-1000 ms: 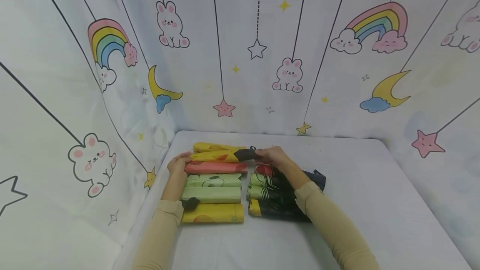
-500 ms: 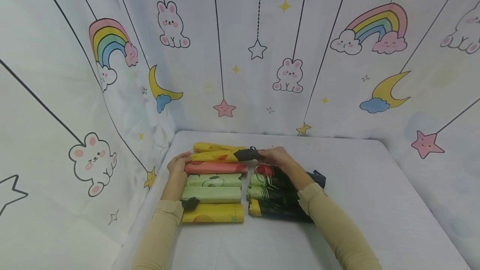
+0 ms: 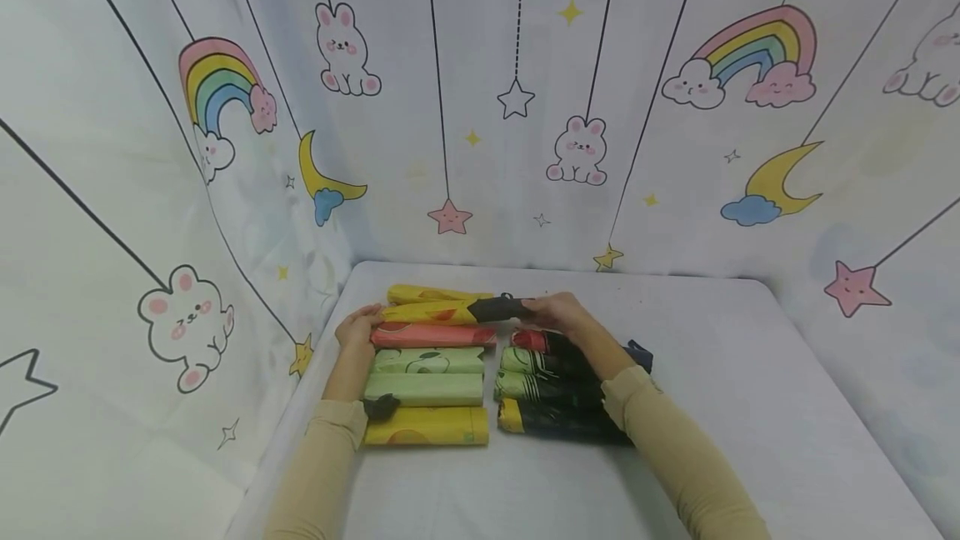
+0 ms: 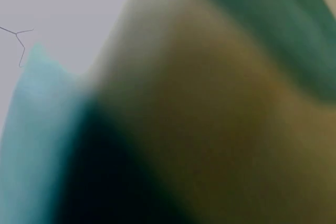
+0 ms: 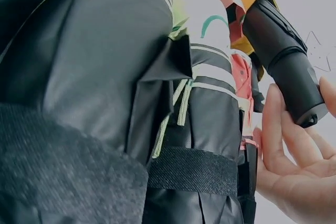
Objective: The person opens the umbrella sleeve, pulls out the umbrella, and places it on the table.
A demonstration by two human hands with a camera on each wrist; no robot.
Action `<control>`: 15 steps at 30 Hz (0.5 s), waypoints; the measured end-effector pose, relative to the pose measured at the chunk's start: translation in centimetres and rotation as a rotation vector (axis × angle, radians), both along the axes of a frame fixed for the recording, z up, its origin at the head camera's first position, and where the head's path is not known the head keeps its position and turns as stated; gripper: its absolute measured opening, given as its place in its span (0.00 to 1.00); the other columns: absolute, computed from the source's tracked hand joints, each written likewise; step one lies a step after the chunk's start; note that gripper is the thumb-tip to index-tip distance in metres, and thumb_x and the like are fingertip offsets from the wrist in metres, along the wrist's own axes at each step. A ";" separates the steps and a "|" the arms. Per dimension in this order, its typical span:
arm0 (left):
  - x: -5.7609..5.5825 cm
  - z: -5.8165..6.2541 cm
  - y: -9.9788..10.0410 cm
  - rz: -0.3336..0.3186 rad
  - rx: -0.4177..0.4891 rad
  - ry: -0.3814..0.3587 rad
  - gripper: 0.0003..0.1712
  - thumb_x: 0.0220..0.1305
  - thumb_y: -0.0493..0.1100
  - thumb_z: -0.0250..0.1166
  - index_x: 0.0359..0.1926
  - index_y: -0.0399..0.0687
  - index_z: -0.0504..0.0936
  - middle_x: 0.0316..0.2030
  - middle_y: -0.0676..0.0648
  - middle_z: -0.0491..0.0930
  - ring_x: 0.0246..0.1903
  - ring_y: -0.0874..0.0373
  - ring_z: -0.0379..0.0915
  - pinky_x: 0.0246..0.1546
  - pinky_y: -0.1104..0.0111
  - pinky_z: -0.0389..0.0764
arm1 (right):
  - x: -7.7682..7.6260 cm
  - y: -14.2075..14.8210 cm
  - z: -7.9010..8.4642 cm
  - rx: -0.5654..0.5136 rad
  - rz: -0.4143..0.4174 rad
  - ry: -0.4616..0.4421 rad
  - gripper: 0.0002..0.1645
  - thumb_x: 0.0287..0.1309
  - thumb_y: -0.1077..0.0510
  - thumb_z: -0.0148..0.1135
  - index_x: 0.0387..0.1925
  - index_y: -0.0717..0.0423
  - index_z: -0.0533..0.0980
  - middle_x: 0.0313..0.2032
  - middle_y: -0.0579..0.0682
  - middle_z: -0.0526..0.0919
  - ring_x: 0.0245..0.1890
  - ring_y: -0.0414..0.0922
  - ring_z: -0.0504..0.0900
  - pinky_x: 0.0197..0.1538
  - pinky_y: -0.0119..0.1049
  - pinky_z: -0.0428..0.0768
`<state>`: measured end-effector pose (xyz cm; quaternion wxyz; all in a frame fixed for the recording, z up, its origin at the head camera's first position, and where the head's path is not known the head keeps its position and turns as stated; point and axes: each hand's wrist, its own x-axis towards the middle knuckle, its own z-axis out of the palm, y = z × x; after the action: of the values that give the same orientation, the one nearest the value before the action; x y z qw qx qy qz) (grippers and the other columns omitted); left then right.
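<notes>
A folded umbrella (image 3: 429, 312) in a yellow fruit-print cover, with a black handle (image 3: 504, 308) at its right end, lies across the far side of the table. My left hand (image 3: 358, 327) holds its left end. At the other end, my right hand (image 3: 555, 312) grips the handle. The right wrist view shows the black handle (image 5: 295, 80) between thumb and fingers of the right hand (image 5: 302, 166). Just nearer is a red roll (image 3: 431, 335), and beyond lies another yellow roll (image 3: 437, 295). The left wrist view is mostly blurred.
Nearer on the left are green rolls (image 3: 423, 390) and a yellow roll (image 3: 431, 427). On the right, several black rolls (image 3: 562, 421) with coloured ends lie under the right forearm; black straps (image 5: 191, 169) wrap them. White table (image 3: 750, 407) spreads rightward. A cartoon-print curtain (image 3: 465, 90) stands behind.
My right hand has shifted slightly to the right, and more of the black handle shows between it and the yellow cover. The left hand has stayed in place.
</notes>
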<state>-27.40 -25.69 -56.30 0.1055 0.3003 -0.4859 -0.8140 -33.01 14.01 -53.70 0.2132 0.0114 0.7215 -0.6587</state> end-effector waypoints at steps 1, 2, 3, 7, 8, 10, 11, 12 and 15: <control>0.0 0.0 0.0 0.000 0.002 0.000 0.30 0.65 0.19 0.60 0.68 0.31 0.74 0.67 0.37 0.76 0.66 0.49 0.75 0.60 0.70 0.81 | 0.0 0.1 0.1 0.002 -0.002 -0.003 0.28 0.63 0.54 0.75 0.56 0.71 0.80 0.45 0.61 0.90 0.53 0.56 0.88 0.70 0.53 0.75; 0.0 0.1 0.0 0.002 0.004 0.001 0.29 0.65 0.19 0.60 0.68 0.30 0.74 0.67 0.36 0.76 0.66 0.49 0.75 0.60 0.70 0.81 | 0.0 0.1 0.1 0.002 -0.002 -0.003 0.29 0.63 0.54 0.75 0.56 0.71 0.80 0.46 0.62 0.90 0.54 0.57 0.87 0.70 0.53 0.75; 0.0 0.1 0.0 0.004 0.003 0.001 0.29 0.65 0.19 0.60 0.67 0.30 0.74 0.66 0.36 0.76 0.66 0.49 0.76 0.60 0.70 0.81 | 0.0 0.2 0.1 0.001 -0.003 -0.005 0.29 0.63 0.54 0.75 0.56 0.71 0.80 0.46 0.62 0.89 0.54 0.57 0.87 0.70 0.53 0.75; 0.0 0.1 0.1 0.016 -0.006 0.003 0.27 0.65 0.19 0.61 0.65 0.30 0.76 0.65 0.36 0.77 0.65 0.49 0.77 0.60 0.69 0.81 | 0.0 0.4 0.1 -0.001 -0.007 -0.008 0.29 0.62 0.54 0.75 0.57 0.71 0.80 0.47 0.62 0.89 0.54 0.58 0.87 0.70 0.53 0.75; 0.0 0.1 0.1 0.019 -0.006 0.002 0.27 0.65 0.19 0.61 0.65 0.30 0.76 0.64 0.36 0.77 0.64 0.49 0.77 0.60 0.69 0.81 | 0.0 0.5 0.1 -0.003 -0.007 -0.008 0.29 0.62 0.54 0.75 0.57 0.71 0.80 0.47 0.62 0.89 0.54 0.57 0.87 0.70 0.53 0.76; 0.0 0.0 0.1 0.020 -0.010 -0.005 0.26 0.65 0.19 0.61 0.64 0.31 0.76 0.64 0.37 0.78 0.63 0.50 0.78 0.59 0.69 0.82 | -0.1 0.6 0.1 -0.003 -0.007 -0.013 0.29 0.62 0.54 0.75 0.57 0.71 0.80 0.47 0.61 0.90 0.53 0.56 0.88 0.70 0.53 0.76; 0.0 0.0 0.1 0.019 -0.014 -0.010 0.27 0.65 0.20 0.61 0.64 0.31 0.76 0.64 0.37 0.79 0.63 0.50 0.78 0.58 0.70 0.83 | -0.1 0.7 0.1 0.000 -0.006 -0.013 0.30 0.62 0.54 0.75 0.57 0.71 0.80 0.46 0.60 0.90 0.53 0.56 0.88 0.70 0.53 0.76; 0.0 0.0 0.1 0.017 -0.018 -0.014 0.27 0.65 0.20 0.61 0.64 0.31 0.76 0.63 0.37 0.79 0.63 0.51 0.79 0.57 0.71 0.83 | 0.0 0.7 0.1 -0.001 -0.004 -0.015 0.30 0.62 0.54 0.75 0.57 0.71 0.80 0.46 0.60 0.90 0.54 0.56 0.88 0.70 0.53 0.76; 0.1 0.0 0.1 0.009 -0.022 -0.017 0.27 0.65 0.20 0.61 0.65 0.32 0.76 0.63 0.38 0.79 0.63 0.51 0.78 0.56 0.71 0.83 | 0.0 1.0 0.1 0.005 0.005 -0.014 0.30 0.62 0.54 0.75 0.58 0.71 0.79 0.46 0.60 0.90 0.55 0.57 0.87 0.70 0.53 0.76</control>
<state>-27.33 -25.57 -56.33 0.1082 0.3083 -0.4942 -0.8056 -32.96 14.96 -53.55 0.2199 0.0147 0.7215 -0.6564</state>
